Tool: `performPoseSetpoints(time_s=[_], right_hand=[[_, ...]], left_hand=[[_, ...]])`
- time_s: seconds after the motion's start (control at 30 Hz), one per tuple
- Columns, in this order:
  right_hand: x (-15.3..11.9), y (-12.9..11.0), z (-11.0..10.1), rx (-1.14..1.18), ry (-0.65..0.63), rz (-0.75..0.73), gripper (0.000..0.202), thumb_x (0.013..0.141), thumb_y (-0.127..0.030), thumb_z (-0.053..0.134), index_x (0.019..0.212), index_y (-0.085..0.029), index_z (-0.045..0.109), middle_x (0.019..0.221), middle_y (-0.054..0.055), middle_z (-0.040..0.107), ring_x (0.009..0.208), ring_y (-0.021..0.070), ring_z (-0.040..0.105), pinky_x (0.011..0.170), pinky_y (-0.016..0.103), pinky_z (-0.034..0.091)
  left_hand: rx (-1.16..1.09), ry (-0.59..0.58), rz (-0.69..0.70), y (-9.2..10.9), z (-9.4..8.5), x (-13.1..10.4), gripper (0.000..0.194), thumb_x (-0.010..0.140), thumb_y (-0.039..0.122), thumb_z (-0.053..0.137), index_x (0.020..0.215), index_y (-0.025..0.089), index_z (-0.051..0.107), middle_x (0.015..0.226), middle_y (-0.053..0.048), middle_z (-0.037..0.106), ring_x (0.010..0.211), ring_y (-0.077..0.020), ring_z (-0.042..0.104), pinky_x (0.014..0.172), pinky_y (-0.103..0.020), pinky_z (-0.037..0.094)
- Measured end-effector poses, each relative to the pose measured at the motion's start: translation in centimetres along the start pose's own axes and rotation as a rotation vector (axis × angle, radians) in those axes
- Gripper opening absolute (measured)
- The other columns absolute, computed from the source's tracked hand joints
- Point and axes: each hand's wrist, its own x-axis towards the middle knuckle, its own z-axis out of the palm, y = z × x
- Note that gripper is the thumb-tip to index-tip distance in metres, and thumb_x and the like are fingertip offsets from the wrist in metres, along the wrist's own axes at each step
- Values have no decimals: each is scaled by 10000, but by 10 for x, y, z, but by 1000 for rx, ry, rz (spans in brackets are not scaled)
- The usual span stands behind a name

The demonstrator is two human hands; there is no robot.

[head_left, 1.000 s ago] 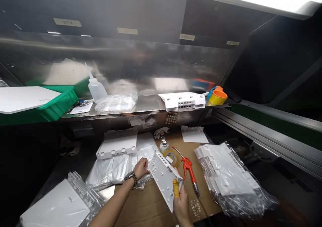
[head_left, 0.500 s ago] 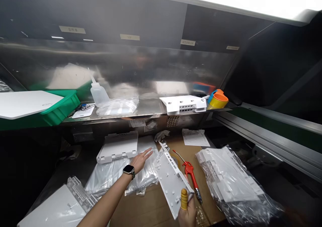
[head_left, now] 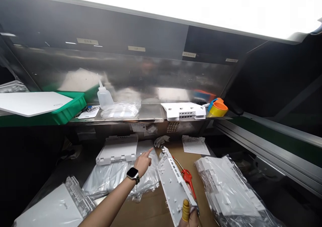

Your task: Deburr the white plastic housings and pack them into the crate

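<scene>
A white plastic panel (head_left: 174,186) is held tilted at its near end by the right hand (head_left: 188,218), thumb capped in yellow. The left hand (head_left: 142,162), forefinger extended, is raised over clear bags (head_left: 118,178) beside a red air gun (head_left: 187,178).

Green bin (head_left: 71,107), squeeze bottle (head_left: 104,98) and tape rolls (head_left: 217,108) (orange, yellow) on steel shelf (head_left: 148,111).

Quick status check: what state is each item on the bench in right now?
Left hand: open, forefinger extended, empty.
Right hand: gripping white plastic panel, tilted off the cardboard.
Red-handled air blow gun: lying flat.
Clear squeeze bottle: upright on shelf.
Bagged white panels: still wrapped.
</scene>
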Motion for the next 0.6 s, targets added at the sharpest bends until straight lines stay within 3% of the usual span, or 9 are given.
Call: performPoseSetpoints(time_s=[0.23, 0.43, 0.6], right_hand=[[8, -15, 18, 65, -118, -81, 865, 911, -802, 369, 1416, -147, 621, 1042, 198, 793, 1032, 376, 736, 851, 437, 586], [12, -17, 12, 22, -83, -43, 839, 948, -744, 389, 1449, -97, 577, 986, 202, 798, 685, 297, 731, 666, 382, 577], [18, -21, 9, 34, -91, -94, 864, 897, -812, 393, 1381, -145, 651, 968, 182, 802, 893, 364, 756, 753, 417, 592]], left_hand=[[-16, -120, 10, 0, 4, 7, 371, 949, 334, 660, 1296, 211, 613, 1414, -108, 594, 1216, -281, 613, 1037, -542, 512], [-86, -154, -5, 3, 0, 3, 514, 916, 300, 703, 1395, 224, 533, 1504, -129, 503, 1206, -294, 612, 973, -512, 560], [-125, -93, -10, 13, -3, 0, 428, 947, 305, 666, 1352, 214, 562, 1376, -111, 595, 1008, -219, 673, 833, -415, 609]])
